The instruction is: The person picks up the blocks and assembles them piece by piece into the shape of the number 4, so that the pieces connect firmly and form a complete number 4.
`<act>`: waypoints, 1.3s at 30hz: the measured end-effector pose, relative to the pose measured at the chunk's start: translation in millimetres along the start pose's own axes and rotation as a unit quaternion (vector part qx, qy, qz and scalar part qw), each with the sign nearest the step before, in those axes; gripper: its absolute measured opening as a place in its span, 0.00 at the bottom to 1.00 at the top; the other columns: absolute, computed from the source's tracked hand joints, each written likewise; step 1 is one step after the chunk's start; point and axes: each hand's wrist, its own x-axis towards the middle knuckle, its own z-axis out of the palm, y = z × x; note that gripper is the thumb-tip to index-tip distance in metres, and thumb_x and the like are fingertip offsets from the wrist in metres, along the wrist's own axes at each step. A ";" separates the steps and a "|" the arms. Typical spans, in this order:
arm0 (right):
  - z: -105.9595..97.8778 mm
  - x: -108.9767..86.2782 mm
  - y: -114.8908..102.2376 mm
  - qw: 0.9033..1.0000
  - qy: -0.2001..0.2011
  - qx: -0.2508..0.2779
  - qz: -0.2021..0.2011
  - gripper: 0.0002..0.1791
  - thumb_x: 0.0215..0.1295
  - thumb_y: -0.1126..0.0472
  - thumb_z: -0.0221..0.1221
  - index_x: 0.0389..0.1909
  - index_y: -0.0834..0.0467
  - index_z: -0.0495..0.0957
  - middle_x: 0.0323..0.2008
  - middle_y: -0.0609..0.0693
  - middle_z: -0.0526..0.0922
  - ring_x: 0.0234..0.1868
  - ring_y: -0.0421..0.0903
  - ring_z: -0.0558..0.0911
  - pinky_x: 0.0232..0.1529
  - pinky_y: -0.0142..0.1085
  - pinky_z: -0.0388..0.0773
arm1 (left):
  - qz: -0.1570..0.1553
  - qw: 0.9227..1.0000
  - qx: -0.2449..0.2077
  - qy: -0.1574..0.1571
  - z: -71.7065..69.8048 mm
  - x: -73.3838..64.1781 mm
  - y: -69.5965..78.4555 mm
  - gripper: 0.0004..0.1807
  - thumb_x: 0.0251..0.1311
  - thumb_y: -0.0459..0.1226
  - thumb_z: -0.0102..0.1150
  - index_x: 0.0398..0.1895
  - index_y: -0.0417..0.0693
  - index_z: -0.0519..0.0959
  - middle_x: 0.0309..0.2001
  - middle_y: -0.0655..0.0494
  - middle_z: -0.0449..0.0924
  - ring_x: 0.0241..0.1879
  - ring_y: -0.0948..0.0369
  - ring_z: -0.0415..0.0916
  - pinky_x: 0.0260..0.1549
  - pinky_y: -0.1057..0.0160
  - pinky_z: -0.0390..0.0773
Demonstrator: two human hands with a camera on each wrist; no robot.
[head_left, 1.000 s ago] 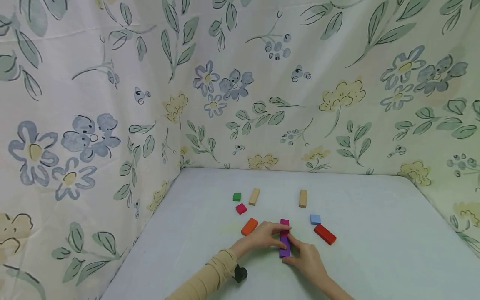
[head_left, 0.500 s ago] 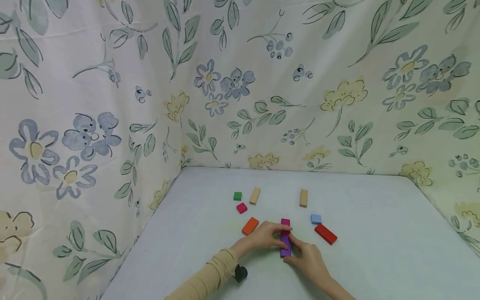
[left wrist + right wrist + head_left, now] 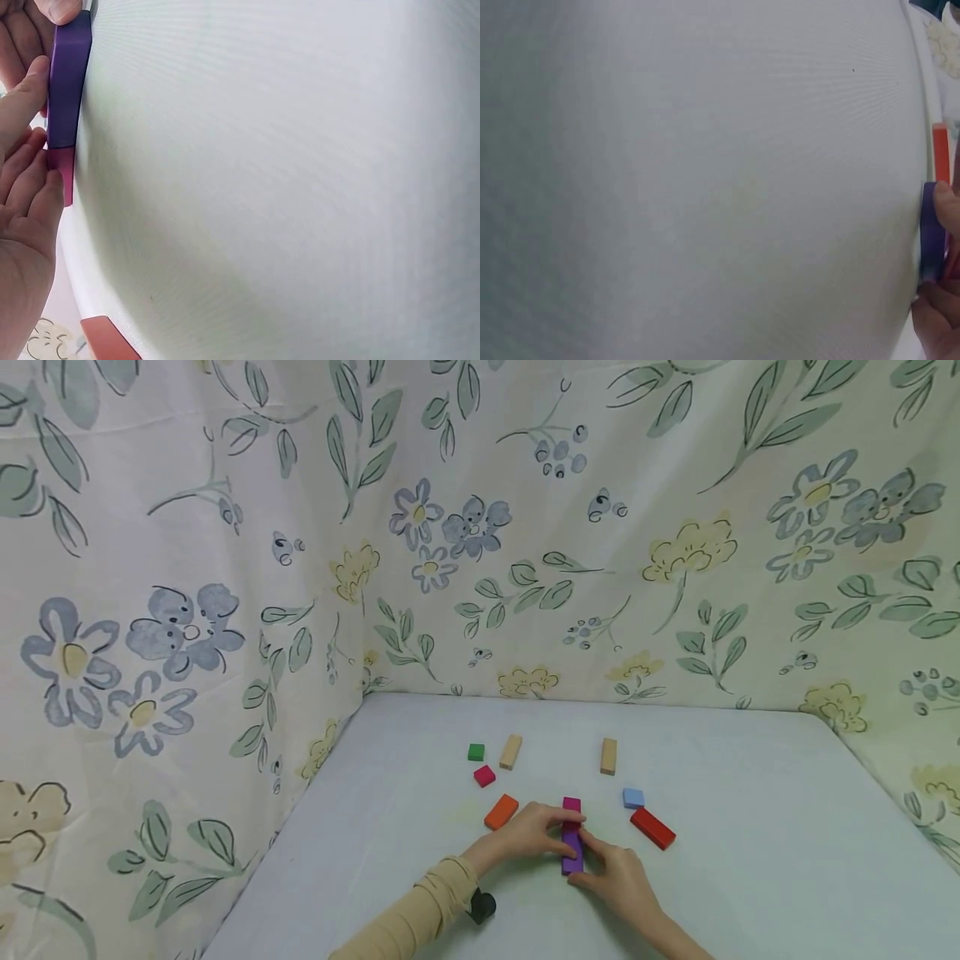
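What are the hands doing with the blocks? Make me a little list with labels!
left hand: left hand touches the purple block from its left side
right hand: right hand grips the purple block at its near end
purple block: lies flat on the white table, end to end with the magenta block
nearby blocks: orange block, red block, light blue block
farther blocks: green block, small red block, two tan blocks
backdrop: flowered cloth
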 end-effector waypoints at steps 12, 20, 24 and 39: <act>-17.7 2.1 4.8 0.999 0.007 0.048 -0.002 0.34 0.45 0.53 0.72 0.55 0.61 0.77 0.48 0.60 0.84 0.50 0.57 0.83 0.46 0.44 0.82 | -0.003 1.000 0.011 -0.001 1.3 1.5 -3.1 0.28 0.53 0.41 0.67 0.61 0.55 0.75 0.57 0.61 0.78 0.58 0.67 0.73 0.57 0.71 0.73; -37.5 10.3 11.2 0.995 0.022 0.098 -0.017 0.29 0.50 0.56 0.71 0.54 0.61 0.78 0.51 0.56 0.83 0.51 0.53 0.82 0.47 0.39 0.81 | -0.020 1.000 0.016 0.000 0.0 0.5 -1.3 0.29 0.53 0.42 0.68 0.60 0.56 0.75 0.58 0.63 0.78 0.58 0.67 0.74 0.56 0.71 0.73; -49.4 15.8 15.0 0.992 0.040 0.115 -0.034 0.27 0.52 0.56 0.69 0.53 0.62 0.78 0.51 0.58 0.82 0.52 0.56 0.82 0.47 0.39 0.80 | -0.024 1.000 0.016 -0.001 -0.5 0.1 -0.2 0.29 0.53 0.43 0.68 0.60 0.57 0.75 0.57 0.63 0.78 0.58 0.67 0.74 0.56 0.70 0.74; -100.2 47.5 41.3 0.994 0.081 0.056 -0.039 0.25 0.61 0.56 0.63 0.57 0.63 0.75 0.53 0.63 0.80 0.54 0.59 0.79 0.41 0.19 0.77 | -0.026 0.999 0.017 -0.006 -1.6 0.5 0.9 0.28 0.52 0.43 0.68 0.60 0.57 0.76 0.58 0.64 0.78 0.57 0.67 0.73 0.55 0.71 0.74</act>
